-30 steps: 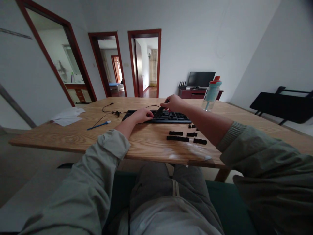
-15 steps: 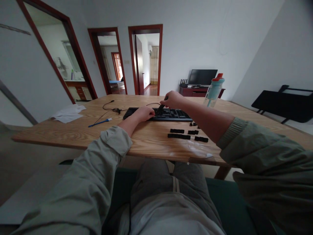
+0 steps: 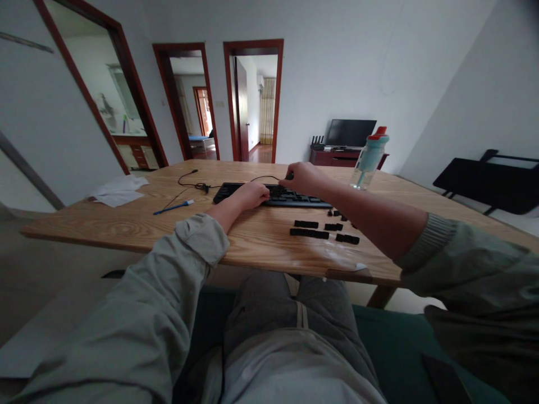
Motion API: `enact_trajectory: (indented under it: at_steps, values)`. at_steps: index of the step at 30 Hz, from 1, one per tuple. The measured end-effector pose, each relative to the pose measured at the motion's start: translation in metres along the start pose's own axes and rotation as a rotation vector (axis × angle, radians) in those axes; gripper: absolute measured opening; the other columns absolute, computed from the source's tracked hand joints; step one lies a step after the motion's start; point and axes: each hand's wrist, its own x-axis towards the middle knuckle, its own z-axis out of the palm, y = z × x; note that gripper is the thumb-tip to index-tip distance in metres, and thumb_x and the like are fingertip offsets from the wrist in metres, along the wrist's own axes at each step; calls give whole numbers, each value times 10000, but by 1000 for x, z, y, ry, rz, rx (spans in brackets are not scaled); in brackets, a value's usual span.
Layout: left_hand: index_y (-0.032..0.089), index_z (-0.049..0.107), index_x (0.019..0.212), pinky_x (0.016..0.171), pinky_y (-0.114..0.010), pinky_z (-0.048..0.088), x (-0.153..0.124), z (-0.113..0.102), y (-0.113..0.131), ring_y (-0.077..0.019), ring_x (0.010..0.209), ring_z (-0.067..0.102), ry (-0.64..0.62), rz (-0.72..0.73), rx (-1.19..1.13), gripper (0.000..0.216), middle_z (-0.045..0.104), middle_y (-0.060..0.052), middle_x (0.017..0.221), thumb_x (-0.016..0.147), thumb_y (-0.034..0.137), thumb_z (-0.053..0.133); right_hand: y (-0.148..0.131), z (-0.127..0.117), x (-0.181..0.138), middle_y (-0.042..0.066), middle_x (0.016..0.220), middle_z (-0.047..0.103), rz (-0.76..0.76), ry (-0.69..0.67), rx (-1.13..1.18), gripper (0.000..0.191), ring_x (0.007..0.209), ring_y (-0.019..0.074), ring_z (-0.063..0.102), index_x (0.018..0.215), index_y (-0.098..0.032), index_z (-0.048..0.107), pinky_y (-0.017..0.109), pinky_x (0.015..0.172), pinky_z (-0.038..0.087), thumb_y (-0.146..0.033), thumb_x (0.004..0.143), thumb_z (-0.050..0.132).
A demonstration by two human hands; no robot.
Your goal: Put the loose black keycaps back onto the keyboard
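Note:
A black keyboard (image 3: 303, 200) lies across the table in front of me. My left hand (image 3: 251, 195) rests on its front left part, fingers closed; whatever they grip, if anything, is hidden. Above the keyboard's middle, my right hand (image 3: 307, 177) is closed around a dark stick-like tool (image 3: 289, 176), mostly covered by the fingers. Black keycaps lie nearer me in short rows, among them a long row (image 3: 309, 233), a shorter row (image 3: 306, 224) and another row (image 3: 347, 239). A few loose keycaps (image 3: 336, 213) sit close to the keyboard's front edge.
A blue-handled brush (image 3: 172, 207) and a thin black cable (image 3: 202, 186) lie left of the keyboard. Crumpled white paper (image 3: 120, 191) is at the far left. A clear bottle (image 3: 368, 160) with a red top stands behind my right forearm. The table's front edge (image 3: 261, 266) is close to my lap.
My right hand has tilted and shifted slightly right and up, and less of the dark tool shows. My left hand stays at the keyboard. The view has shifted slightly.

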Motion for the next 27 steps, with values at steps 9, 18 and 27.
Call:
enact_trajectory:
  at_steps: [9, 18, 27]
  values:
    - [206, 792, 892, 775, -295, 483, 2, 2, 3, -211, 841, 677, -2, 18, -62, 244, 766, -69, 919, 884, 244, 551, -14, -3, -26, 123, 864, 728, -20, -31, -14, 292, 761, 223, 632, 915, -171, 692, 298, 610, 419, -448, 852, 626]
    - [202, 760, 1096, 818, -269, 494, -3, 6, -13, -191, 908, 692, 4, -131, -245, 278, 765, -55, 1060, 900, 256, 571, 0, 11, 29, 138, 834, 724, 43, 15, 64, 330, 774, 244, 649, 920, -150, 717, 349, 689, 494, -462, 866, 623]
    - [225, 770, 1053, 815, -286, 487, 3, 10, -12, -207, 914, 688, 17, -122, -145, 255, 770, -48, 997, 886, 279, 584, -1, 19, 29, 170, 928, 723, 5, 39, 45, 297, 837, 266, 660, 968, -135, 709, 367, 730, 495, -387, 897, 567]
